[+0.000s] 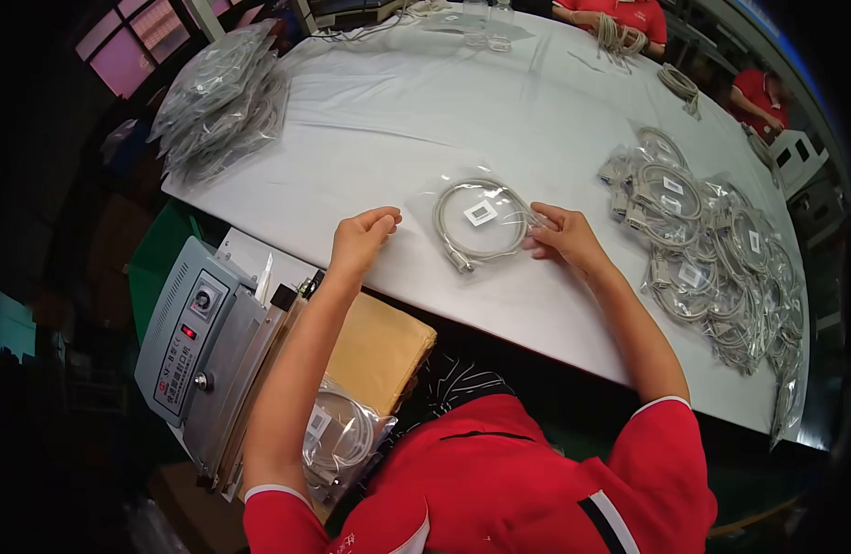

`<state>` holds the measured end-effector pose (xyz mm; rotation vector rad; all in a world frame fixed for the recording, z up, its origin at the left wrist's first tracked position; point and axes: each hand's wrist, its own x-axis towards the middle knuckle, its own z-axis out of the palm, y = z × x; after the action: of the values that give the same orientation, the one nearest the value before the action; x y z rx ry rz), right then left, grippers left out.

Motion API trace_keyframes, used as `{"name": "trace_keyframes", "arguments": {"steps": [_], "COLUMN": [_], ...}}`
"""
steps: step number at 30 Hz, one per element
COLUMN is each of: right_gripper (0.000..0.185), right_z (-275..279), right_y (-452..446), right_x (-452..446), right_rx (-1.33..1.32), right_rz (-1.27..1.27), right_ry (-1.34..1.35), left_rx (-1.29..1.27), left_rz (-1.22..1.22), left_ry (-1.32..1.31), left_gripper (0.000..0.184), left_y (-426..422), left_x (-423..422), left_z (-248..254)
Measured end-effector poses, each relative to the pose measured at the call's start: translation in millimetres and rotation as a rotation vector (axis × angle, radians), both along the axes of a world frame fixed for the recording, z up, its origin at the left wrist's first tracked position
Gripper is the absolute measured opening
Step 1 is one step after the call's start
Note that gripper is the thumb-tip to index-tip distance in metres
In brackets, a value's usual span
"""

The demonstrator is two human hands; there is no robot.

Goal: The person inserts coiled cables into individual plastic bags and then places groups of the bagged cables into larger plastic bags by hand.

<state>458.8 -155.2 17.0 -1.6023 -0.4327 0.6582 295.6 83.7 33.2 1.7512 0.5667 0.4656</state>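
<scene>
A coiled grey cable (pixel 449 246) lies in a clear plastic bag (pixel 479 172) on the white-covered table, with a white label (pixel 480 213) inside the coil. At the bag's right edge is my right hand (pixel 566 238), its fingers and thumb closed on the plastic. My left hand (pixel 361 242) hovers left of the bag, apart from it. Its fingers are curled in against the thumb, and nothing shows in them.
Bagged cables (pixel 698 245) are heaped on the right; flat plastic bags (pixel 218 97) are stacked at back left. Beside my left arm stands a bag sealer (pixel 190 337). Another bagged cable (pixel 338 429) lies near my lap by a yellow-brown surface (pixel 379 346). Co-workers (pixel 633 18) handle cables across the table.
</scene>
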Motion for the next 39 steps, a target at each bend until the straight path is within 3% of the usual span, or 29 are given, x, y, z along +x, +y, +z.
{"name": "trace_keyframes", "arguments": {"steps": [4,8,12,15,17,19,20,22,23,25,26,28,30,32,36,38,39], "right_gripper": [0.026,0.02,0.013,0.013,0.012,0.012,0.012,0.011,0.011,0.012,0.011,0.011,0.011,0.011,0.01,0.01,0.011], "right_z": [1,18,51,95,83,69,84,123,119,111,73,43,81,87,77,70,67], "right_y": [-9,-5,-15,-33,-38,-44,-48,-49,-50,-42,-42,-50,-55,-75,-100,-97,-93], "right_x": [5,5,38,36,39,51,49,50,43,33,46,43,-14,-62,-91,-92,-92], "right_rx": [-0.1,0.152,-0.356,0.16,0.297,-0.565,-0.577,0.333,0.313,0.232,-0.268,-0.478,-0.099,0.169,0.04,0.256,0.257], "right_rz": [0.019,-0.059,0.026,-0.265,-0.318,0.037,0.022,-0.498,-0.491,-0.388,0.043,0.118,-0.218,-0.308,-0.299,-0.22,-0.191], "right_ry": [0.075,0.116,-0.639,-0.755,-0.73,-0.971,-0.975,-0.869,-0.865,-1.319,-1.491,-1.637,-0.938,-0.992,-1.04,-0.529,-0.47], "left_rx": [-0.221,-0.28,-0.29,-0.313,-0.34,-0.36,-0.354,-0.338,-0.338,-0.331,-0.322,-0.298,-0.329,-0.411,-0.582,-0.744,-0.748], "left_rz": [-0.076,-0.135,-0.132,-0.153,-0.2,-0.256,-0.306,-0.341,-0.328,-0.303,-0.304,-0.331,-0.347,-0.34,-0.445,-0.533,-0.539], "left_ry": [0.35,0.326,0.193,0.128,0.108,0.13,0.143,0.15,0.118,0.069,0.058,0.09,0.111,0.075,0.116,0.156,0.148], "left_gripper": [0.027,0.026,0.025,0.025,0.023,0.023,0.024,0.024,0.023,0.024,0.025,0.026,0.031,0.035,0.046,0.055,0.055], "left_y": [-13,-24,-29,-48,-64,-81,-87,-94,-98,-105,-109,-116,-119,-125,-137,-140,-138], "left_x": [6,11,9,0,-8,-21,-23,-24,-30,-39,-44,-57,-61,-67,-74,-75,-72], "left_z": [2,-4,-12,-7,-6,-15,-17,-15,-14,-12,-11,-18,-15,-19,-31,-27,-24]}}
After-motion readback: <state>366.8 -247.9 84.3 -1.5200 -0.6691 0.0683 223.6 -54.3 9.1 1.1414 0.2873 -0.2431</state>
